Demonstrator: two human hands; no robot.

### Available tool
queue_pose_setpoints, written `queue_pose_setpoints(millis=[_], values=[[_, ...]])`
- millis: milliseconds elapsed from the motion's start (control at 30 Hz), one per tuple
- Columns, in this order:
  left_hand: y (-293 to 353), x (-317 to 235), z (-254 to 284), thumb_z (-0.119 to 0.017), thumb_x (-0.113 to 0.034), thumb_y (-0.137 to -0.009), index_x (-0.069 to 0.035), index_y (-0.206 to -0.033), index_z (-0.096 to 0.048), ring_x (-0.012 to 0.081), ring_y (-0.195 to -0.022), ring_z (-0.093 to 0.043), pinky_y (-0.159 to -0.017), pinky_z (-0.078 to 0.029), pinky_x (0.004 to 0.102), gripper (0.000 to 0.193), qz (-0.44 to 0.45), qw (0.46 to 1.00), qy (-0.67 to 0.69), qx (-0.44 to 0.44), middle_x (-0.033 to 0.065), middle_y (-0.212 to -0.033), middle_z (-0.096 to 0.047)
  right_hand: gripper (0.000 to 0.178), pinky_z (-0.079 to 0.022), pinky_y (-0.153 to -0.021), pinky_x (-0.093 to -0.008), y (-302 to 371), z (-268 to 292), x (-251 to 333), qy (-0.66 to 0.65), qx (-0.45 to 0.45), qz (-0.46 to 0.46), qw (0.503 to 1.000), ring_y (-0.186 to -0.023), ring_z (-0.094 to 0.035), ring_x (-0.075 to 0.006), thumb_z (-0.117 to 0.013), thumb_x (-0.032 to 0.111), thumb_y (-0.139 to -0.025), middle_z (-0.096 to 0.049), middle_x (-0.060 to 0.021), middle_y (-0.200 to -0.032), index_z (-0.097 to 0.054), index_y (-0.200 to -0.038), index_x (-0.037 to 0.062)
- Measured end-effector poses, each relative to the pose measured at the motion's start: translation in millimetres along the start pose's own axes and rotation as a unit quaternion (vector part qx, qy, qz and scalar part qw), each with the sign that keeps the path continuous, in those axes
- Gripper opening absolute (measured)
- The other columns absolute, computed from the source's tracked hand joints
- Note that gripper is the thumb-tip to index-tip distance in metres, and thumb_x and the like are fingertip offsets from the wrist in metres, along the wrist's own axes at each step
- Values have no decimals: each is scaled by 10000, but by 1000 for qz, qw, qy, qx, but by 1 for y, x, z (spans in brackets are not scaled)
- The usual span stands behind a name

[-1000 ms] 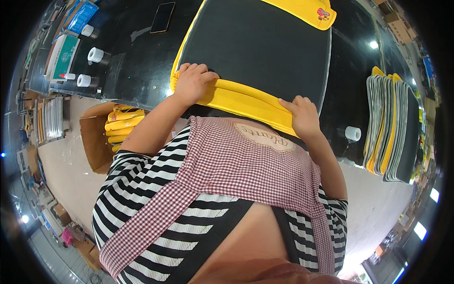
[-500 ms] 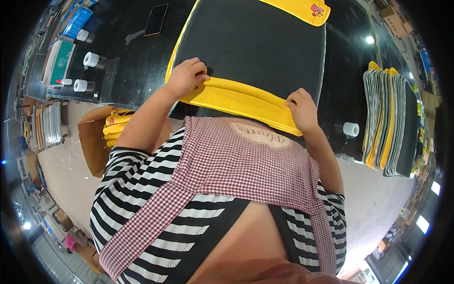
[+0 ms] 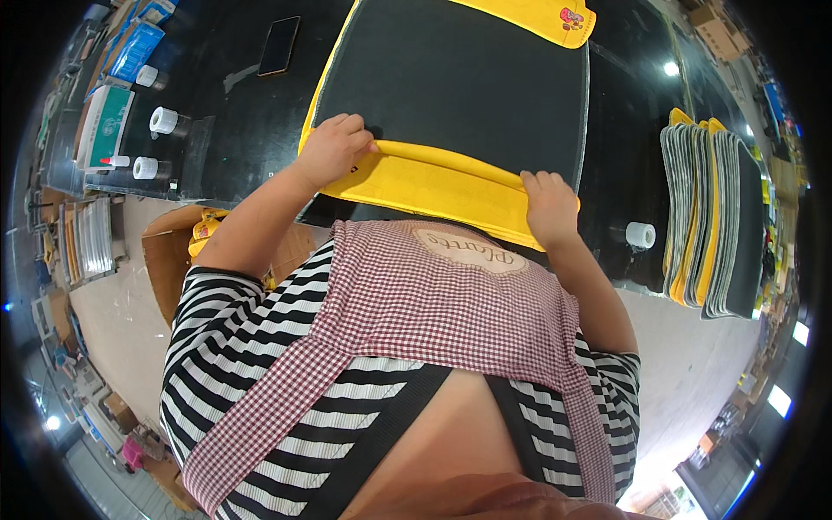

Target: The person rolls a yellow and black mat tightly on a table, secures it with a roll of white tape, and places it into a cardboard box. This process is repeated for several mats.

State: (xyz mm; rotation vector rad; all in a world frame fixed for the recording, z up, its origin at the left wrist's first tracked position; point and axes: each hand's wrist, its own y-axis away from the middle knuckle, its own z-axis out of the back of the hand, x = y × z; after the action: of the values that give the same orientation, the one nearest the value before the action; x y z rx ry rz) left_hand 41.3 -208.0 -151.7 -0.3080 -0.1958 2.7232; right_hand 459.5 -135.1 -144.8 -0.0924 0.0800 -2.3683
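A glossy black worktop [image 3: 225,139] spreads ahead of a worker's left grip [image 3: 334,147] and right grip [image 3: 552,208] and out to either side. Directly in front of both lies a large black sheet [image 3: 468,87] trimmed in yellow. A pile of similar sheets [image 3: 706,221] sits well to the right of the right grip, while an open cardboard box [image 3: 169,251] holds yellow items below and left of the left grip. The sheet's near yellow border [image 3: 433,178], creased lengthwise, runs between the grips, each with fingers closed on it near one end. Well left of the left grip stands a green-and-white box [image 3: 106,127]; ahead and left lies a phone [image 3: 279,46]. A white roll [image 3: 640,234] sits near the right grip's right side, and a small red-tipped bottle [image 3: 116,161] lies far left of the left grip.
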Motion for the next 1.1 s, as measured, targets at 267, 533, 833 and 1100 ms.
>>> queue_pose_setpoints(millis=[267,533,833,1100], values=[[-19,-19,-6,-660,-141,-877,-113,-1018,-698,273,-990,-611,-865,-495,409,148,72,993,-92,-28,68,-994,-606,276,-550,-890,-413,-22,3,5,22,1,-26,999,-1029,-633,-308,-663,52,-876,-663,-99,-1038,-691,-1150,68],[16,-76,-19,-559,-398,-1017,-53,-1572,-423,419,-1494,-383,-1262,-212,550,668,176,983,-47,23,274,-1597,-411,772,-403,-1185,-576,20,-9,37,9,10,-55,998,-1454,-461,-490,-794,340,-902,-472,-344,-1541,-484,-1563,89],[-135,-1,-27,-523,-744,-958,-155,-1676,-271,456,-1617,-67,-1257,-68,685,962,275,961,-23,19,244,-1746,-113,684,-237,-1255,-579,-120,-30,-54,76,-103,-60,990,-1562,-274,-419,-663,402,-999,-317,-222,-1679,-444,-1594,146],[-200,35,-15,-575,-629,-1001,-210,-1634,-393,396,-1625,-98,-1278,-84,639,781,292,953,16,84,199,-1745,-178,486,-416,-1138,-462,-140,-23,-61,-15,50,-144,988,-1291,-579,-368,-689,272,-981,-652,-181,-1325,-605,-1416,73]])
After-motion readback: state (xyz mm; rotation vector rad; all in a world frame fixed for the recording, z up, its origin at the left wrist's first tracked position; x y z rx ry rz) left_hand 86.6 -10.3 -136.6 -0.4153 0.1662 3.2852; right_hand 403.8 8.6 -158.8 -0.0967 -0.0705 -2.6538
